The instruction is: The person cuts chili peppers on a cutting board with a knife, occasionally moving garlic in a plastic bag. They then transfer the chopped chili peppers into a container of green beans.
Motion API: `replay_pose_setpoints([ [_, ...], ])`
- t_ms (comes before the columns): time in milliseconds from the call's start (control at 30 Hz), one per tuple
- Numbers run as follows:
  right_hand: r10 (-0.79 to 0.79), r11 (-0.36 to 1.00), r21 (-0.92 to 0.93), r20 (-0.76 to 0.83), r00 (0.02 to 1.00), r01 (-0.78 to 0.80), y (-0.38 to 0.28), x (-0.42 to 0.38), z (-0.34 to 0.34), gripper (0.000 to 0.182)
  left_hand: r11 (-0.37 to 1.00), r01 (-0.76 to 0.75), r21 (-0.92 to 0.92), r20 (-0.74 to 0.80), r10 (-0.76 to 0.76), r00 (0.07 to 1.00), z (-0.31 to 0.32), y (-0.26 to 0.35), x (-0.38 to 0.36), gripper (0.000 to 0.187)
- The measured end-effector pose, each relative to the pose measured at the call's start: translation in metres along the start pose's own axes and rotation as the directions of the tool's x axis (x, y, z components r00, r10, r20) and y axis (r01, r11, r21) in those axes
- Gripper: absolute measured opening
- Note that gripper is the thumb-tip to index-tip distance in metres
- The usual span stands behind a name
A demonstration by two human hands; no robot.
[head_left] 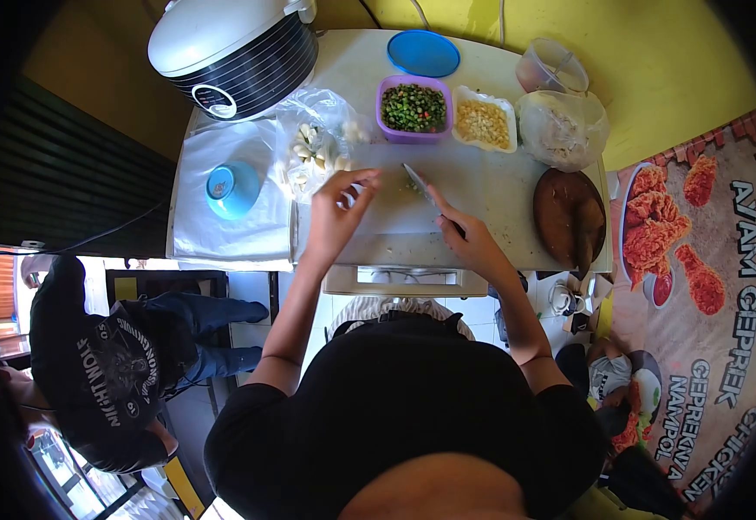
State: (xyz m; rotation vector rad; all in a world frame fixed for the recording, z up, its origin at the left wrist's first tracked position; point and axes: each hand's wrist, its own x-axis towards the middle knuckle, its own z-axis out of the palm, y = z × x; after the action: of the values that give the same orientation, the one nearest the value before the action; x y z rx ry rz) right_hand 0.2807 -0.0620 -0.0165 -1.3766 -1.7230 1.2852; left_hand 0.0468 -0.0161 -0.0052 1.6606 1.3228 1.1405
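My right hand (465, 236) grips a small knife (419, 182) by its handle, the blade pointing up and to the left over the table. To its left, my left hand (341, 208) is raised with thumb and fingers drawn together; whatever is between them is too small to make out. Just beyond the left hand lies an open clear plastic bag (324, 111) with peeled garlic cloves (310, 146). A purple tub (414, 136) of chopped green pieces stands beyond the knife. Beside it is a white tray (506, 146) of chopped pale yellowish bits.
A rice cooker (244, 65) stands at the back left, near an upturned blue bowl (241, 189) on plastic sheets (248, 234). A blue lid (423, 52), clear container (560, 65), filled bag (563, 130) and brown mortar (556, 217) with pestle (588, 230) are around. A person (109, 373) stands left.
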Motion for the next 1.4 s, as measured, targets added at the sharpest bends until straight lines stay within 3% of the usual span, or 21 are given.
replay_pose_setpoints([
  [167,-0.017,0.995,-0.1,0.095,0.995,0.027,-0.002,0.006,-0.003,0.051,0.991,-0.058,-0.117,-0.202,0.033,0.979,-0.045,-0.002,0.009,0.015],
  [267,-0.157,0.978,-0.127,0.082,0.984,0.167,0.002,0.012,-0.001,0.051,0.993,-0.009,-0.12,-0.229,-0.019,0.973,-0.07,0.0,0.02,0.018],
  [333,0.068,0.996,-0.073,0.119,0.991,-0.059,-0.016,0.013,-0.006,0.05,0.999,0.021,-0.035,-0.267,-0.029,0.963,-0.085,0.001,0.03,0.018],
  [433,0.057,0.991,-0.124,0.124,0.991,-0.041,-0.011,0.019,-0.007,0.05,0.979,-0.001,0.202,-0.24,0.05,0.969,-0.103,-0.011,0.049,0.016],
  [467,0.051,0.992,-0.125,0.132,0.99,-0.035,-0.01,0.021,-0.007,0.05,0.979,0.003,0.205,-0.25,0.049,0.967,-0.106,-0.018,0.055,0.016],
  [533,0.021,0.985,-0.172,0.136,0.99,0.003,-0.01,0.023,-0.007,0.049,0.932,-0.13,0.339,-0.105,0.174,0.979,-0.109,-0.028,0.065,0.016],
  [800,0.052,0.981,-0.195,0.139,0.989,-0.024,-0.013,0.025,-0.005,0.049,0.713,-0.187,0.676,0.099,0.163,0.982,-0.098,-0.054,0.078,0.02],
  [933,0.069,0.977,-0.208,0.113,0.991,-0.044,-0.018,0.026,0.0,0.049,0.691,-0.1,0.715,0.056,0.087,0.995,-0.095,-0.048,0.079,0.018],
  [1033,0.028,0.982,-0.187,0.091,0.995,-0.01,-0.015,0.026,0.005,0.048,0.783,-0.084,0.616,-0.019,0.121,0.992,-0.093,-0.054,0.078,0.015],
  [1200,0.009,0.98,-0.198,0.07,0.997,0.005,-0.018,0.024,0.007,0.048,0.79,-0.114,0.602,0.113,0.058,0.992,-0.103,-0.046,0.075,0.018],
  [1333,-0.08,0.975,-0.205,0.025,0.997,0.083,-0.012,0.023,0.01,0.049,0.768,-0.141,0.624,0.106,0.095,0.99,-0.097,-0.052,0.079,0.017],
  [1400,-0.02,0.974,-0.225,0.032,0.999,0.027,-0.019,0.021,0.008,0.049,0.776,0.008,0.631,-0.007,-0.004,1.0,-0.091,-0.063,0.086,0.017],
])
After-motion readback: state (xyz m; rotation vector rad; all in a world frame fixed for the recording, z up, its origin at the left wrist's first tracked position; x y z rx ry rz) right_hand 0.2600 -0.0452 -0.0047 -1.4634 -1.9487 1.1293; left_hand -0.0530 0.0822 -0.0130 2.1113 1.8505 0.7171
